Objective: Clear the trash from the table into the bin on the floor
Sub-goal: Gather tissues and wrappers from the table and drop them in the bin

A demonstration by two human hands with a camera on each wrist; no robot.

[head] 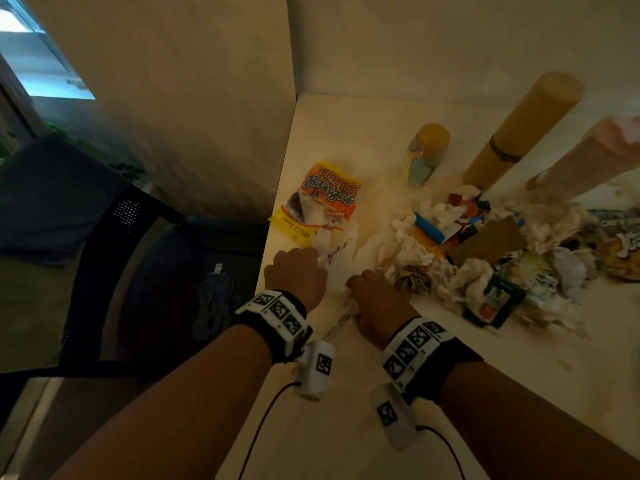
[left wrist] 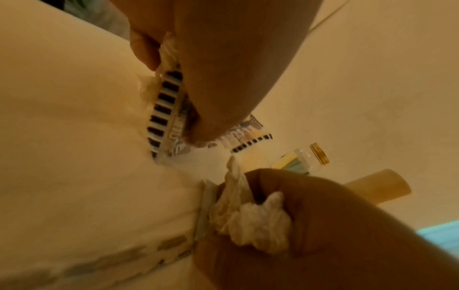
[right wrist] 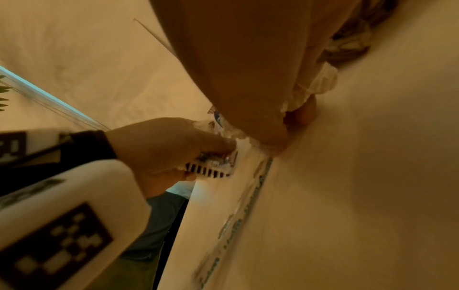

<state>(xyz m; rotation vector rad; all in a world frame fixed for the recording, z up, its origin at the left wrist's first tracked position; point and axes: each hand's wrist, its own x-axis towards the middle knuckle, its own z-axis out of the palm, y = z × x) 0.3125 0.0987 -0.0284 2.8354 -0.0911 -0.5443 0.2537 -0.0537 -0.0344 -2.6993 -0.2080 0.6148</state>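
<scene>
My left hand (head: 310, 266) is near the table's left edge and grips a clear wrapper with a black-and-white striped edge (left wrist: 164, 109) plus a bit of tissue. The same striped wrapper (right wrist: 211, 171) shows under its fingers in the right wrist view. Just to the right, my right hand (head: 358, 289) is curled round a crumpled white tissue (left wrist: 258, 221), which also bulges from the fist as tissue (right wrist: 318, 84). A large trash pile (head: 485, 251) of tissues, wrappers and cardboard lies to the right. An orange and yellow snack bag (head: 320, 202) lies beyond my left hand.
A long thin printed strip (head: 334, 329) lies on the white table (head: 346, 427) between my wrists. At the back stand a yellow-lidded jar (head: 426, 154) and two tall cylinders (head: 519, 133). A dark mesh shape (head: 156, 271), bin or chair, sits below the table's left edge.
</scene>
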